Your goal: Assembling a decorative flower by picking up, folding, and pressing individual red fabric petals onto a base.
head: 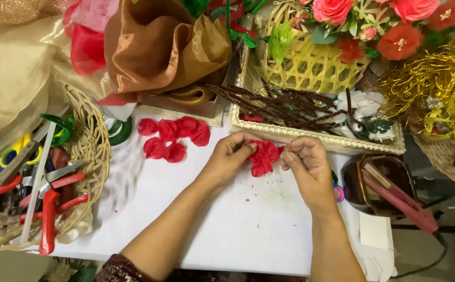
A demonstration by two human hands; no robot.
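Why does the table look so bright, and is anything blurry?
In the head view, even light washes the white table pale; both hands, left hand and right hand, and the red fabric flower look fairly sharp, while the woven tray at the left edge bends and smears slightly.

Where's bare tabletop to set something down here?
Bare white table lies between the forearms and left of the left hand, below the loose red petals, up to the wicker tool basket. Both hands hold the red flower. Crowded along the tray and far right.
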